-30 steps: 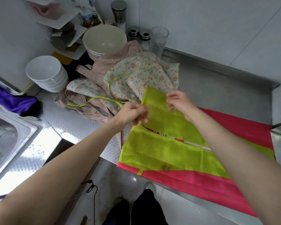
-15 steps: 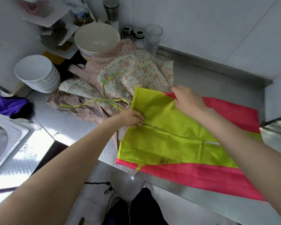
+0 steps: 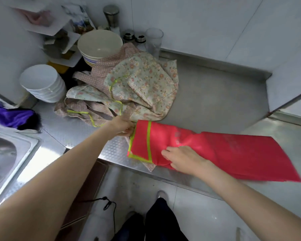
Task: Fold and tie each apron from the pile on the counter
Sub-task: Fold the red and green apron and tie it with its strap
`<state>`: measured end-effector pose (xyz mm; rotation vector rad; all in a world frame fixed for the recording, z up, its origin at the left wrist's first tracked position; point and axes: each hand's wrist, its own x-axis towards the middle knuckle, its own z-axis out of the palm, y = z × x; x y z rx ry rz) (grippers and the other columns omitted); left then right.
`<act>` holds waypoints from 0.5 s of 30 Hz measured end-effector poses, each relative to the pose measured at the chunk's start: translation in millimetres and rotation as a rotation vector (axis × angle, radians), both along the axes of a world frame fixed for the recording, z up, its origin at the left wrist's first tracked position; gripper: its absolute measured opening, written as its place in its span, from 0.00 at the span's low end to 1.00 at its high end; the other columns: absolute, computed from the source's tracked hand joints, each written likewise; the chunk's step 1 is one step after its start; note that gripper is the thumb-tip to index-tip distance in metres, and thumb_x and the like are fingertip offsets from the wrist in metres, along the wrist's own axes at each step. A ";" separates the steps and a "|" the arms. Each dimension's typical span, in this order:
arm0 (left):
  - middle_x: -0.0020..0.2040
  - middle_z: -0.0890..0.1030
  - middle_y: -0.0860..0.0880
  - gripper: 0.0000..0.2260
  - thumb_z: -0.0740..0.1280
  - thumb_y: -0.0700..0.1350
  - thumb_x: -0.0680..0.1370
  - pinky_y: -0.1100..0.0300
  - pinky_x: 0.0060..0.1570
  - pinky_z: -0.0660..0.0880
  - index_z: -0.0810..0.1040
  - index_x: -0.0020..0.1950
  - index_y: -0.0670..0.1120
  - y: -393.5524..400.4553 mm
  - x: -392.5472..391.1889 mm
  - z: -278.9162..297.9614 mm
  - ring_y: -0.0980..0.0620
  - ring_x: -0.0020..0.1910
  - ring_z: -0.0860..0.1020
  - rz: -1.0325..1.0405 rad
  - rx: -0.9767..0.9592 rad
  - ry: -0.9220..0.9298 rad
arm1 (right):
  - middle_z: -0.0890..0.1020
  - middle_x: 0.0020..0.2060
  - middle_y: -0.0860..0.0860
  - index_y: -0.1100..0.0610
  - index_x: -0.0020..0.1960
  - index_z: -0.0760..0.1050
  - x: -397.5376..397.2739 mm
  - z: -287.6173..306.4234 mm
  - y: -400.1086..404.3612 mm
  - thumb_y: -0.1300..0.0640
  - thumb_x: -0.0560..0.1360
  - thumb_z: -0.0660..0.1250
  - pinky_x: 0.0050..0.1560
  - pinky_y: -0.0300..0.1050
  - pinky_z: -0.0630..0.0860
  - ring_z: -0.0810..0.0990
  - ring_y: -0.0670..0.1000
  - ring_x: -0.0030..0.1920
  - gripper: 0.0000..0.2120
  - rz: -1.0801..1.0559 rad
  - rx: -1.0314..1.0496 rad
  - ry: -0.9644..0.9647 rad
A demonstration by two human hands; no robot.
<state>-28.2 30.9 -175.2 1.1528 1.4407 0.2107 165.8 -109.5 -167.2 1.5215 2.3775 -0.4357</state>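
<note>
While my left hand [image 3: 122, 126] pinches the near-left corner of the red apron [image 3: 233, 152], fingers curled onto the cloth edge, my right hand [image 3: 182, 158] lies on top of it with fingers straight and spread, pressing the fabric down. I see the apron folded into a long band along the counter's [image 3: 215, 103] front edge, red side up, with green trim [image 3: 149, 141] showing at its left end. That end reaches slightly past the counter lip. Behind the apron's left end, touching it, sits the pile [image 3: 139, 87] of floral and dotted aprons, crumpled, with green ties trailing out. Behind the pile stands a stack of large bowls [image 3: 99, 45]; left of the pile, a stack of white bowls [image 3: 42, 82]. A glass [image 3: 154, 40] stands behind the pile by the wall. Far left of the apron is the sink [image 3: 9, 153], with a purple cloth [image 3: 10, 115] behind it.
</note>
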 end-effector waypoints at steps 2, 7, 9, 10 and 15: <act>0.35 0.74 0.44 0.09 0.63 0.38 0.78 0.67 0.26 0.76 0.75 0.38 0.41 -2.0 -4.0 0.9 0.53 0.27 0.75 0.077 0.013 0.069 | 0.76 0.53 0.56 0.58 0.58 0.69 -1.6 -5.6 -0.3 0.64 0.74 0.58 0.45 0.51 0.70 0.77 0.59 0.53 0.13 -0.047 -0.055 0.001; 0.40 0.80 0.43 0.13 0.70 0.50 0.74 0.56 0.41 0.81 0.76 0.42 0.40 -9.8 -1.6 2.6 0.48 0.39 0.81 -0.122 0.011 0.242 | 0.75 0.52 0.54 0.58 0.56 0.70 -3.7 -6.7 7.4 0.64 0.74 0.58 0.46 0.50 0.71 0.76 0.58 0.54 0.12 -0.068 -0.070 0.013; 0.39 0.80 0.42 0.12 0.71 0.47 0.73 0.50 0.49 0.80 0.74 0.39 0.40 -14.2 0.1 0.8 0.44 0.41 0.81 -0.153 0.040 0.293 | 0.74 0.54 0.54 0.58 0.58 0.70 -6.8 -5.8 12.3 0.64 0.74 0.58 0.47 0.50 0.71 0.75 0.57 0.56 0.13 -0.049 0.000 -0.001; 0.40 0.80 0.41 0.12 0.71 0.45 0.73 0.48 0.51 0.79 0.73 0.37 0.40 -15.4 1.0 -0.7 0.42 0.43 0.82 -0.140 0.056 0.287 | 0.74 0.55 0.55 0.59 0.59 0.70 -9.7 -6.2 14.2 0.64 0.75 0.58 0.49 0.50 0.71 0.74 0.56 0.58 0.14 -0.034 0.016 -0.027; 0.45 0.83 0.37 0.06 0.69 0.40 0.74 0.49 0.52 0.79 0.78 0.40 0.37 -17.2 0.0 -10.3 0.42 0.45 0.83 -0.166 0.178 0.354 | 0.71 0.54 0.55 0.59 0.53 0.74 -17.1 -9.1 26.5 0.46 0.74 0.66 0.52 0.49 0.71 0.71 0.55 0.55 0.17 -0.116 -0.224 0.039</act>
